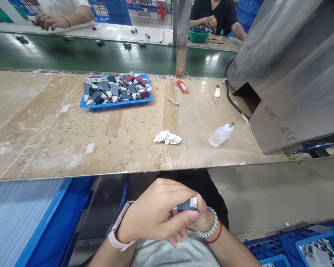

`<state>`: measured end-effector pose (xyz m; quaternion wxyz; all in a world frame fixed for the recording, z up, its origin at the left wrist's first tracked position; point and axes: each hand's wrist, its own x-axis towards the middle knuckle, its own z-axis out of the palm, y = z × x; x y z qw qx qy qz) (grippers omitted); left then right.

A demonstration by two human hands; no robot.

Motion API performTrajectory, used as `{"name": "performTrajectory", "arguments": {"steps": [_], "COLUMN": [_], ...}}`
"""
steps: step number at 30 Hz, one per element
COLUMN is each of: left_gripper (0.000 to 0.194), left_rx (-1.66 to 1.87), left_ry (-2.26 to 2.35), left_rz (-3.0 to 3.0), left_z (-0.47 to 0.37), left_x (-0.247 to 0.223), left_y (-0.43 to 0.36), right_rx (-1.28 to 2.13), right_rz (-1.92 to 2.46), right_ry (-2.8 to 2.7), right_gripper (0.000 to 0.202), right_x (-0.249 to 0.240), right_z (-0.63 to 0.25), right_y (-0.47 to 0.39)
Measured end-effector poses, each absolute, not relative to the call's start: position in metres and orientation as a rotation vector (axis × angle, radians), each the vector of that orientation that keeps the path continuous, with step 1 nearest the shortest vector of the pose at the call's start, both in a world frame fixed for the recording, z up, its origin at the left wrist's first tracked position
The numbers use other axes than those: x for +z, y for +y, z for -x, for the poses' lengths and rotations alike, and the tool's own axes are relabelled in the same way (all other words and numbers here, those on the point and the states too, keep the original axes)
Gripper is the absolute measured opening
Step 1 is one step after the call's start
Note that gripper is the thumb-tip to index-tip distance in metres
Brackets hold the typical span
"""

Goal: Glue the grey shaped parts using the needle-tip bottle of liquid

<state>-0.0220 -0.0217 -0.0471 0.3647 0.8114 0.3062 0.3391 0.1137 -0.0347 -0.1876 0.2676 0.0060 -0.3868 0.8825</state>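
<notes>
Both hands are held close to the body, below the front edge of the desk (44, 148). The left hand (156, 215) lies over the right hand (202, 218), and together they grip a small blue-grey part with a white end (188, 204). The left fingers (183, 194) are curled and pressed onto the part; the right thumb is pressed against its white end. The remaining right fingers are hidden behind the left hand. The left wrist carries a pink watch (118, 230); the right wrist carries a bead bracelet (211, 224) and a red cord.

On the desk, well apart from the hands:
- a blue tray (117, 105) heaped with similar parts
- a crumpled white tissue (167, 138)
- a clear squeeze bottle (221, 134) lying on its side beside a metal housing (295, 74)
- a red lighter (182, 86)

Beyond the desk runs a green conveyor belt (100, 55), with two other people at work on its far side
</notes>
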Motion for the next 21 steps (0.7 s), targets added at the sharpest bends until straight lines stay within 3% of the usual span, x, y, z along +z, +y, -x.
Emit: {"name": "performTrajectory", "arguments": {"steps": [21], "left_gripper": [0.023], "left_rx": [0.766], "left_ry": [0.728], "left_rz": [-2.146], "left_z": [0.029], "left_x": [-0.045], "left_y": [-0.019], "right_rx": [2.145], "right_rz": [-0.526], "right_ry": [-0.924], "right_gripper": [0.079], "right_x": [-0.156], "right_z": [-0.094], "right_y": [-0.026]}}
